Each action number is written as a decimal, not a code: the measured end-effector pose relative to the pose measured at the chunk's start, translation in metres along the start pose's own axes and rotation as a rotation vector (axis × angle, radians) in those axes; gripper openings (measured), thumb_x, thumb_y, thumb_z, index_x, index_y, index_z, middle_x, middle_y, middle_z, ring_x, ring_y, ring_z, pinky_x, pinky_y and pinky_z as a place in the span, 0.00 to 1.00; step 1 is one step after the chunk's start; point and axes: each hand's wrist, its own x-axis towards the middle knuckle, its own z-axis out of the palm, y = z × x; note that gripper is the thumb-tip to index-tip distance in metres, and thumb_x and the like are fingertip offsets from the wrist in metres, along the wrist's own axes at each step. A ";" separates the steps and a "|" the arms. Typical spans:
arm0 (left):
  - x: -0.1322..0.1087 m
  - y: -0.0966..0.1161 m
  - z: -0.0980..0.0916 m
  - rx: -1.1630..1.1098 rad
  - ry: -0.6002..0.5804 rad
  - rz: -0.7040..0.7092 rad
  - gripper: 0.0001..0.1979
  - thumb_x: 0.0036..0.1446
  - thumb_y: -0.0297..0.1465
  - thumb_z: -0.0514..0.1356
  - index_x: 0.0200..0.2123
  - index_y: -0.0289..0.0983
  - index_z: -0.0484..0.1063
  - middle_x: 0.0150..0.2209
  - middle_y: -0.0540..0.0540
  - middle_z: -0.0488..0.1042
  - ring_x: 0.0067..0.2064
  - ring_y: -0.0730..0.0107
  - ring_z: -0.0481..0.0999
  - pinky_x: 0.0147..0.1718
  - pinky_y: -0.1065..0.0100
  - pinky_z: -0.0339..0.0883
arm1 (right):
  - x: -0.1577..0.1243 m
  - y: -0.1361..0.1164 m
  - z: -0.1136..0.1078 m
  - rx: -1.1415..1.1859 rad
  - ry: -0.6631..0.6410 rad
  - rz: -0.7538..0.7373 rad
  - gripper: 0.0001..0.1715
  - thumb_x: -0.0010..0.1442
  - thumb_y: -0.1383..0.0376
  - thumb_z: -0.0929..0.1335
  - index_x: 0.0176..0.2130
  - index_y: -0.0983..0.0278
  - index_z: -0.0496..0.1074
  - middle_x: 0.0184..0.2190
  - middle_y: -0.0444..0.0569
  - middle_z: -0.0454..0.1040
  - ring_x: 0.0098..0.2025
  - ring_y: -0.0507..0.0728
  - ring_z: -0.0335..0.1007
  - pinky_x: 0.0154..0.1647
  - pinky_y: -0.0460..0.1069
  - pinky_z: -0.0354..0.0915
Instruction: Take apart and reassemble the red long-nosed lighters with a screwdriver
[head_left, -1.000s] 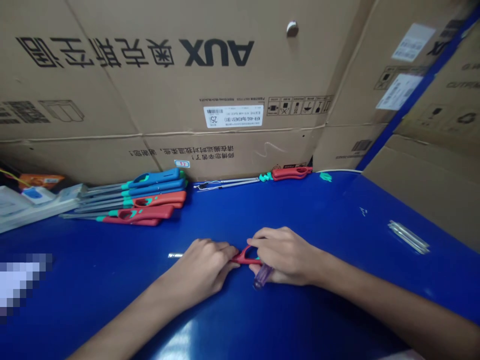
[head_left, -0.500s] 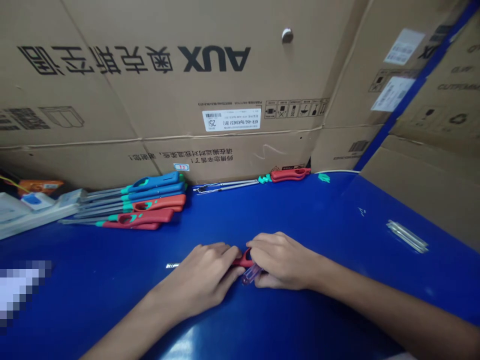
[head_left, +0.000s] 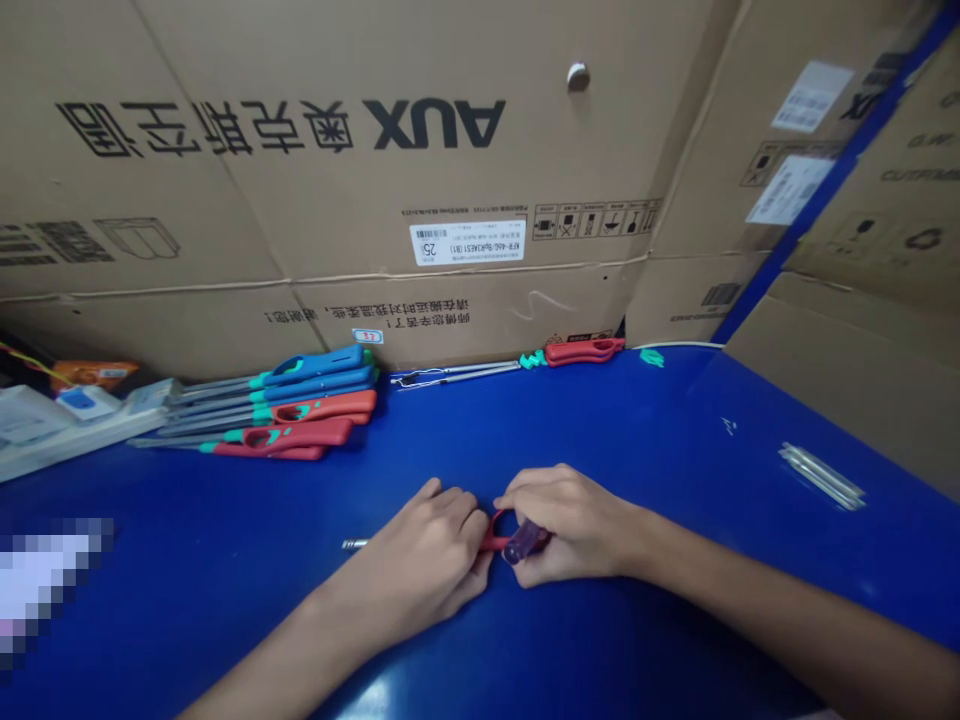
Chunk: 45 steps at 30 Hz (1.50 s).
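A red utility lighter [head_left: 495, 532] lies across both hands, low over the blue table. My left hand [head_left: 439, 545] is closed round its front part, and the metal tip of the barrel [head_left: 355, 544] sticks out to the left. My right hand [head_left: 574, 525] is closed on the handle end, mostly covering it. A see-through purple piece [head_left: 523, 543], which looks like a fuel tank, juts toward me beside the trigger loop, at the fingers of my right hand. Whether it sits inside the handle I cannot tell.
Several blue, orange and red utility lighters [head_left: 311, 400] are stacked at the left, near a white power strip [head_left: 82, 435]. At the back lie metal tubes [head_left: 457, 374], green parts [head_left: 532, 359] and red handle shells [head_left: 585, 351]. Silvery tubes [head_left: 823, 477] rest at the right. Cardboard [head_left: 480, 180] walls the table.
The purple piece has turned and moved right, its end now pointing more toward me beside the trigger loop. My left fingers have shifted on the lighter. The whole view has moved slightly.
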 end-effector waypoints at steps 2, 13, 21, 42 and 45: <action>-0.001 -0.001 0.000 -0.037 -0.003 -0.009 0.06 0.61 0.29 0.54 0.34 0.35 0.70 0.33 0.44 0.72 0.36 0.61 0.73 0.46 0.50 0.67 | 0.001 -0.002 -0.001 0.029 0.008 0.027 0.04 0.51 0.67 0.68 0.28 0.62 0.66 0.27 0.49 0.73 0.32 0.56 0.71 0.32 0.48 0.67; -0.003 -0.021 0.002 -0.230 0.105 -0.022 0.15 0.70 0.34 0.47 0.37 0.35 0.70 0.32 0.47 0.72 0.31 0.68 0.72 0.32 0.68 0.64 | 0.002 -0.007 -0.018 -0.110 -0.136 0.069 0.07 0.59 0.70 0.65 0.40 0.69 0.69 0.50 0.63 0.74 0.53 0.63 0.70 0.50 0.56 0.69; -0.002 -0.022 0.002 -0.291 0.145 -0.074 0.16 0.70 0.34 0.46 0.35 0.35 0.70 0.32 0.46 0.71 0.32 0.68 0.71 0.33 0.68 0.64 | -0.005 -0.001 -0.024 0.021 -0.067 0.299 0.14 0.60 0.65 0.68 0.46 0.65 0.67 0.41 0.52 0.74 0.41 0.57 0.72 0.41 0.52 0.69; 0.000 -0.036 0.002 -0.324 0.131 -0.326 0.21 0.70 0.37 0.43 0.30 0.36 0.68 0.30 0.46 0.72 0.33 0.65 0.70 0.35 0.63 0.63 | -0.010 0.018 -0.028 0.161 0.045 0.443 0.09 0.63 0.68 0.62 0.32 0.60 0.55 0.30 0.43 0.64 0.29 0.51 0.61 0.31 0.47 0.57; 0.000 -0.037 0.005 -0.262 0.283 -0.275 0.13 0.68 0.36 0.48 0.42 0.36 0.69 0.39 0.43 0.72 0.42 0.61 0.70 0.42 0.59 0.64 | -0.011 0.021 -0.022 0.207 0.046 0.443 0.12 0.63 0.70 0.61 0.31 0.60 0.53 0.27 0.41 0.63 0.27 0.51 0.58 0.29 0.46 0.55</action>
